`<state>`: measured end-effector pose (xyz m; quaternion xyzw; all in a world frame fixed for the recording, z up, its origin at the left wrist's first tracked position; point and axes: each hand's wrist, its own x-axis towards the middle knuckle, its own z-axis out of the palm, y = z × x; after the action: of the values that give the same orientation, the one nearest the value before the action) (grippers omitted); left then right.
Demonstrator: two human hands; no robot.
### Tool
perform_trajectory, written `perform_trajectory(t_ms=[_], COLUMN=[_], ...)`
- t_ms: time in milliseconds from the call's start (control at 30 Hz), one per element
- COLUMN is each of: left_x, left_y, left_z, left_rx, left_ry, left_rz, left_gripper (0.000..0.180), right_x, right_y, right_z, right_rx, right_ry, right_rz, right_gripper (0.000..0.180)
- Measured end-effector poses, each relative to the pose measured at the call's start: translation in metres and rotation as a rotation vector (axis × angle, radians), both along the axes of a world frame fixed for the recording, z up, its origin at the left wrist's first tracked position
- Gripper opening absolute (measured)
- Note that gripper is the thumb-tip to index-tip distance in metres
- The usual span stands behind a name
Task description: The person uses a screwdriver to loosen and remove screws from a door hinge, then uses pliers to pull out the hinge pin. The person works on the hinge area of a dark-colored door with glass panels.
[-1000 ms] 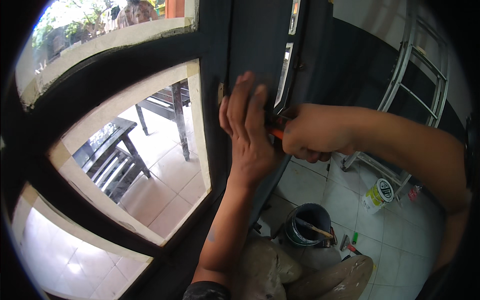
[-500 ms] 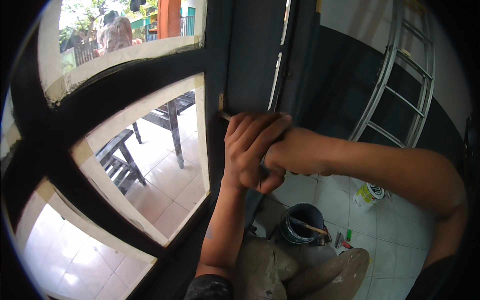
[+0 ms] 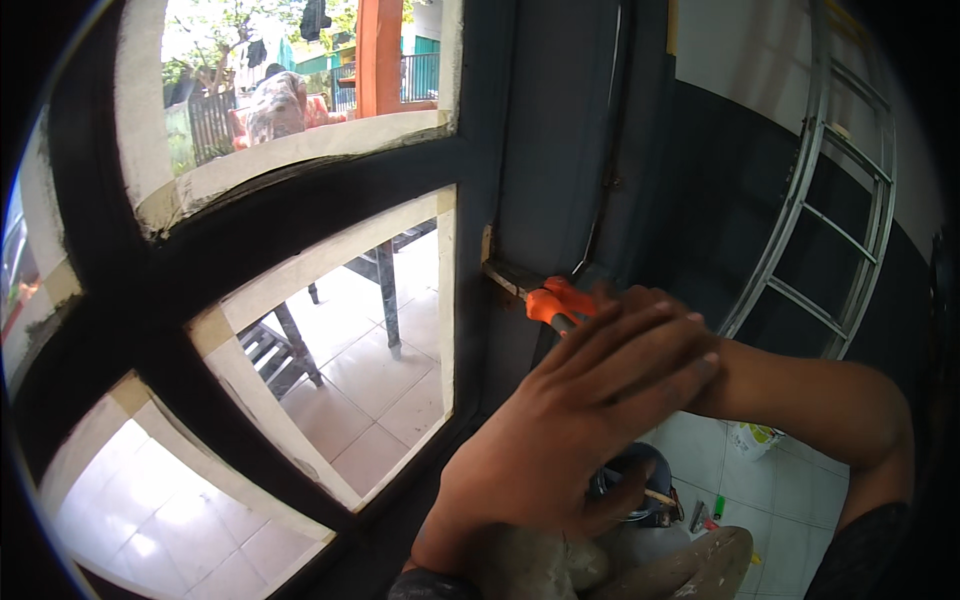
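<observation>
Both hands have dropped lower against the dark painted door frame [image 3: 560, 150]; the left hand [image 3: 570, 420] now covers the right. Left fingers [image 3: 640, 345] lie loosely spread, gripping nothing; an orange-handled metal scraper [image 3: 545, 298] pokes out beyond them; the right hand's grip is hidden.

A small white bag [image 3: 752, 438] with green and yellow marks sits on the pale tiled floor [image 3: 790, 480], low on the right side, just under the person's arm. It looks soft and crumpled, and part of it is hidden. No signs or screens can be seen here.
</observation>
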<state>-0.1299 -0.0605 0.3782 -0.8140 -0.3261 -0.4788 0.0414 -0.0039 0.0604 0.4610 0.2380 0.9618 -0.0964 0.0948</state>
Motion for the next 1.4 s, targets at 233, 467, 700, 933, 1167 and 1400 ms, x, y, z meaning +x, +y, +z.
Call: perform_trajectory(t_ms=[233, 467, 700, 933, 1167, 1400], left_x=[0.001, 0.044, 0.053, 0.105, 0.141, 0.166], left_y=[-0.014, 0.020, -0.021, -0.018, -0.041, -0.051], left_z=[-0.006, -0.020, -0.014, -0.037, -0.168, -0.232], left_rx=[0.104, 0.519, 0.122, -0.263, -0.953, -0.744], left_ry=[-0.020, -0.274, -0.164, -0.042, -0.419, -0.809], left_rz=[-0.128, -0.406, -0.451, -0.279, 0.047, 0.064], left_gripper=[0.070, 0.057, 0.052, 0.053, 0.063, 0.061], right_x=[-0.003, 0.074, 0.302, 0.418, 0.312, 0.199], right_y=[0.023, -0.006, -0.047, -0.130, -0.132, -0.106], right_z=[-0.027, 0.000, -0.047, -0.196, -0.324, -0.290], right_rx=[-0.416, -0.435, -0.200, -0.617, -0.961, -1.024], right_ry=[0.199, -0.346, -0.348, 0.697, 1.097, 1.090], right_rz=[-0.455, -0.143, -0.727, -0.706, -0.700, -0.497], right_gripper=[0.056, 0.060, 0.055, 0.067, 0.101, 0.084])
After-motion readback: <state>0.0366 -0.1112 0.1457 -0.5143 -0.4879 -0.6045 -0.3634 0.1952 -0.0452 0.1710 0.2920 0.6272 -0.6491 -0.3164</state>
